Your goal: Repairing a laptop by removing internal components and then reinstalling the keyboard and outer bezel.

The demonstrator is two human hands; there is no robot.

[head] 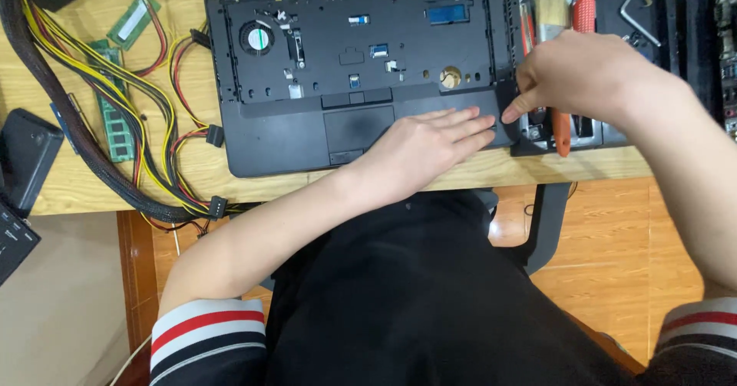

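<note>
Working on a stripped laptop base (pixel 307 136) (keyboard already removed, fan and ribbon sockets exposed), lying flat on the wooden desk (pixel 537 167) with its front edge just inside the desk's near edge. Judged as a disassembly step at the right front corner of the palm rest: steadying the chassis while probing or prying the corner seam.

Left hand (pixel 426 144): laid flat and spread on the palm rest, just right of the touchpad (pixel 357 129), fingers extended toward the right edge. Nothing gripped; pressing down only.

Right hand (pixel 576 79): loosely curled, index finger extended with its tip at the right front corner of the chassis, where the base meets the tool tray (pixel 668 25). Impossible to tell whether anything small sits under the curled fingers; no tool visibly grasped.

Tool tray: black, compartmented, touching the laptop's right side. Holding a brush (pixel 550 11), a red-handled tool (pixel 584 9), an orange-handled tool (pixel 562 134) jutting over the tray's near rim below the right hand, and a hex key (pixel 636 19) in the next compartment.

Left of the base: a bundle of yellow, red and black cables (pixel 115 117) and green memory modules (pixel 115 129).

Next move, as judged: calling for steady downward pressure from the flat hand, a fingertip or thin tool worked into the corner seam, and gentle lift to avoid snapping clips.
</note>
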